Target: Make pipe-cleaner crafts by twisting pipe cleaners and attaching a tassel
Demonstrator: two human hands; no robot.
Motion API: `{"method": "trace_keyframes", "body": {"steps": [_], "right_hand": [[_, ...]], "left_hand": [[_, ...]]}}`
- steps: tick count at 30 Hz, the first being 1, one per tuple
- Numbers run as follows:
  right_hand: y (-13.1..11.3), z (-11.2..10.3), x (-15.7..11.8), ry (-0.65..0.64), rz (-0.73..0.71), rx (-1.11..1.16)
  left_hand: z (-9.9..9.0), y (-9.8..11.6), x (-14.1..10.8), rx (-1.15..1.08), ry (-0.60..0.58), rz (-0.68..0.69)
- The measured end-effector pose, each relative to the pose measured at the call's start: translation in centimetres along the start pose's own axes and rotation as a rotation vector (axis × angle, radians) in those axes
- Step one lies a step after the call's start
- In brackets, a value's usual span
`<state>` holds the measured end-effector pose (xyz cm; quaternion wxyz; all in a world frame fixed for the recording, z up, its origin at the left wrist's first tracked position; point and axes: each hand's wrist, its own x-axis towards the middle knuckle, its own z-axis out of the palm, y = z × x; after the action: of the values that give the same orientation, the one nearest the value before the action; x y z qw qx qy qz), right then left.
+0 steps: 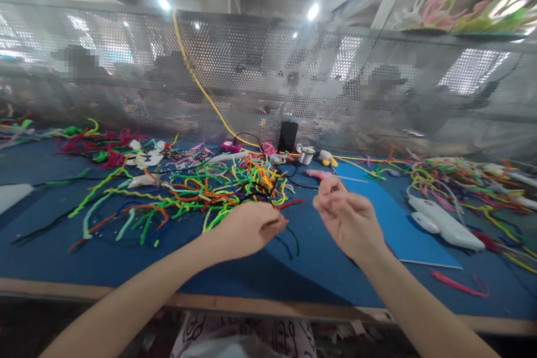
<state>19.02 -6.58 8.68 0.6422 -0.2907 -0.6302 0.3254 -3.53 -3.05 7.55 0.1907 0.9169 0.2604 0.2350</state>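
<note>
My left hand (251, 226) is closed, fingers curled inward, over the right edge of a tangled pile of colourful fuzzy stems (197, 193). Whatever it may hold is too small or hidden to name. To its right, my right hand (346, 212) is raised above the table with thumb and fingers pinched together; what lies between them cannot be made out. Just beyond its fingertips is a pink item (318, 173) with a thin pale rod. Under and beside the right wrist lies a blue board (419, 229). The two hands are apart.
The blue table (268, 285) has a wooden front edge. Behind are a phone (288, 136), a wire spool (306, 155) and a yellow hose (201, 86) against a perforated screen (260, 67). White glue-gun-like tools (447, 224) and more stems (474, 179) lie right; a red strand (457, 284) lies near front.
</note>
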Motion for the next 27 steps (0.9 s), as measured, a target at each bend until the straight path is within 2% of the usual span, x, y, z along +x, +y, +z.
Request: {"method": "trace_keyframes", "body": {"steps": [2, 3, 4, 6, 8, 11, 14, 15, 17, 20, 22, 24, 27], "right_hand": [[0.8, -0.2, 0.2, 0.179, -0.015, -0.211], [1.3, -0.6, 0.3, 0.192, -0.027, -0.394], [1.8, -1.0, 0.4, 0.146, -0.048, -0.59], [2.7, -2.0, 0.5, -0.081, -0.1, -0.908], [3.0, -2.5, 0.4, -0.361, -0.141, -1.054], [2.0, -2.0, -0.1, -0.664, -0.121, -1.029], [0.1, -0.8, -0.9, -0.788, -0.062, -0.851], [-0.4, -0.3, -1.2, -0.785, -0.043, -0.805], [-1.0, 0.4, -1.8, -0.679, -0.04, -0.759], [-0.9, 1.2, -2.0, -0.342, -0.114, -0.736], [-0.5, 1.7, -1.5, -0.192, -0.173, -0.759], [-0.2, 2.0, -0.8, -0.163, -0.214, -0.838], [-0.5, 1.9, 0.3, -0.214, -0.266, -0.944]], "left_hand": [[0.9, 0.9, -0.7, 0.039, -0.073, 0.099], [1.1, 1.4, -1.0, 0.056, -0.085, 0.127], [1.1, 1.8, -1.2, 0.055, -0.086, 0.142], [0.5, 2.4, -1.4, -0.049, -0.077, 0.124], [-0.4, 2.4, -1.3, -0.277, -0.052, 0.064], [-1.2, 1.9, -0.7, -0.562, 0.057, -0.055], [-0.8, 1.0, -0.1, -0.584, 0.187, -0.085], [-0.3, 0.7, 0.1, -0.574, 0.211, -0.091], [0.7, 0.4, 0.5, -0.593, 0.232, -0.147], [2.8, 0.6, 1.1, -0.779, 0.187, -0.292], [4.1, 1.1, 1.6, -0.989, 0.151, -0.369], [5.1, 1.7, 2.1, -1.225, 0.166, -0.392], [5.4, 2.3, 2.2, -1.45, 0.117, -0.318]]}}
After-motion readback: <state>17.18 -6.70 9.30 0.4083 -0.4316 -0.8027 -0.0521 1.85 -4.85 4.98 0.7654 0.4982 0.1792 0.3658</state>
